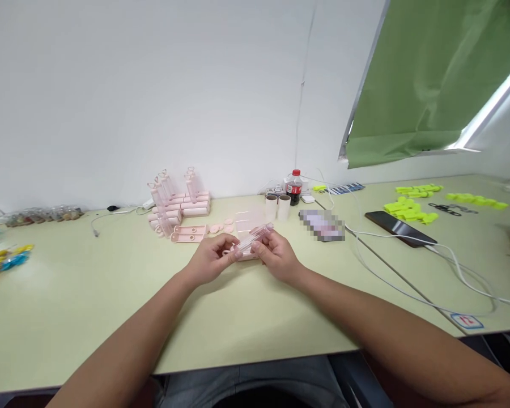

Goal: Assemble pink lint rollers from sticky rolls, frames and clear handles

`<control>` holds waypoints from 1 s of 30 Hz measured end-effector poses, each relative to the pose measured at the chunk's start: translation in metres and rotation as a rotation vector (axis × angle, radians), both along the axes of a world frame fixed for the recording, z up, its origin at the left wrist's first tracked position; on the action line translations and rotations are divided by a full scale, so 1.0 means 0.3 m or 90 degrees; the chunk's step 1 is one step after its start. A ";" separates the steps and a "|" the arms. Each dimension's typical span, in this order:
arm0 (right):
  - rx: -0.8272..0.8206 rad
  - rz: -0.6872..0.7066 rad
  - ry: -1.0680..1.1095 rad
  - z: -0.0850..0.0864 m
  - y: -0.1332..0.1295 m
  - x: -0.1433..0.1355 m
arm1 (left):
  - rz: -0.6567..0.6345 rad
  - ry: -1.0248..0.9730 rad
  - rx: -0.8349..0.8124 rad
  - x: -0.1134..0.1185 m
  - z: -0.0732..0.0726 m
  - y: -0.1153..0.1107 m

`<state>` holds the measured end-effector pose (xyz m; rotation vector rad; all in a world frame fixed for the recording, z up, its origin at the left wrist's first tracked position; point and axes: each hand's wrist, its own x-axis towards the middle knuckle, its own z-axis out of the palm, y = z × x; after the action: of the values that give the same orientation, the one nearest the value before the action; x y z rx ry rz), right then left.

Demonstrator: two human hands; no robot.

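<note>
Dark liquid (pixel 293 198) is held in one bottle (pixel 294 187) near two tubes (pixel 271 209). One clear piece (pixel 247 242) is pinched by left hand (pixel 211 258) and right hand (pixel 279 258).

Cola btl (pixel 294 191) nr wall (pixel 153 90), blk phone (pixel 399 228) w/ wht cable (pixel 431 248) on R, grn blind (pixel 433 85) above.

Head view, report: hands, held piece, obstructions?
Left hand, right hand: both gripping translucent pinkish piece. Piece slanted between them. Pale tubes stand beyond; nothing visibly blocking.
</note>
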<state>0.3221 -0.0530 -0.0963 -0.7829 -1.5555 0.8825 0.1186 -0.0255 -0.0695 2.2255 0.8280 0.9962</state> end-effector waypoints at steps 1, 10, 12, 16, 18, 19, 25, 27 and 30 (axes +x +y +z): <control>0.005 0.005 0.006 -0.001 -0.005 -0.006 | -0.003 0.022 0.019 0.000 -0.001 -0.002; 0.125 -0.119 -0.299 0.039 0.008 0.032 | -0.024 0.077 -0.022 0.023 -0.012 -0.027; 0.155 -0.182 -0.387 0.037 0.034 0.057 | -0.026 0.039 -0.060 0.024 -0.019 -0.022; 0.134 -0.157 -0.581 0.028 0.062 0.083 | -0.031 -0.026 -0.104 0.021 -0.031 -0.013; 0.110 -0.134 -0.645 0.033 0.058 0.086 | -0.033 -0.080 -0.122 0.021 -0.031 -0.012; 0.094 -0.128 -0.665 0.038 0.053 0.087 | -0.030 -0.102 -0.121 0.021 -0.029 -0.013; -0.042 -0.052 -0.631 0.057 0.025 0.092 | 0.004 -0.044 -0.033 0.023 -0.017 -0.018; -0.060 -0.046 -0.574 0.053 0.027 0.087 | 0.008 -0.020 -0.006 0.023 -0.017 -0.018; -0.102 -0.089 -0.412 0.053 0.036 0.077 | 0.004 -0.014 0.004 0.024 -0.023 -0.016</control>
<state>0.3451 -0.0422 -0.0805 -1.3704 -1.9670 0.6864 0.1258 -0.0302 -0.0764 2.2139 0.8232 1.0258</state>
